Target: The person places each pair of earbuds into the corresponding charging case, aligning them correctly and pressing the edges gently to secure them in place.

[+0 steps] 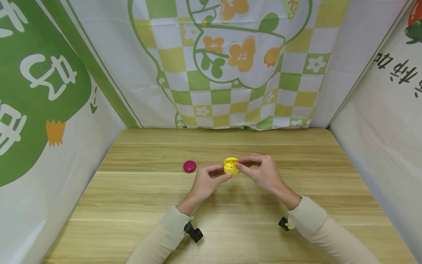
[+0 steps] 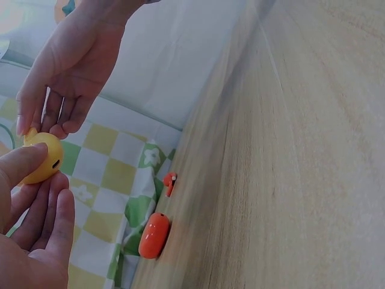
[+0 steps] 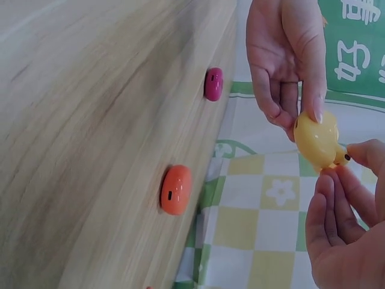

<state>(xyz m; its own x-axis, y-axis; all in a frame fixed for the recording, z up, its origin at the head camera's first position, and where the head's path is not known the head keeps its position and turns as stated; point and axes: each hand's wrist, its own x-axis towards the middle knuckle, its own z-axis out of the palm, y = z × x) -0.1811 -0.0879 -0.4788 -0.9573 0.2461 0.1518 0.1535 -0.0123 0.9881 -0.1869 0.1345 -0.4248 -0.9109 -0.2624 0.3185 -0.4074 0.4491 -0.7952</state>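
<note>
A small round yellow earbud case [image 1: 231, 169] with its lid up is held above the table. My left hand [image 1: 206, 181] grips it from the left, thumb on the near side and fingers behind. In the left wrist view, a dark port shows on the yellow case [image 2: 49, 158]. My right hand [image 1: 262, 174] is at the case's opening. Between its thumb and fingers, in the right wrist view, it pinches a yellow earbud [image 3: 342, 157] with a dark spot, right at the case's edge. Another earbud shape shows inside the open case in the head view.
A magenta case [image 1: 189, 166] sits on the wooden table [image 1: 148, 205], left of the hands. Beyond the hands stand an orange-red case [image 2: 154, 235] and a loose orange-red earbud [image 2: 170, 182], mostly hidden in the head view. Printed cloth walls [image 1: 211, 97] border the table's back and sides.
</note>
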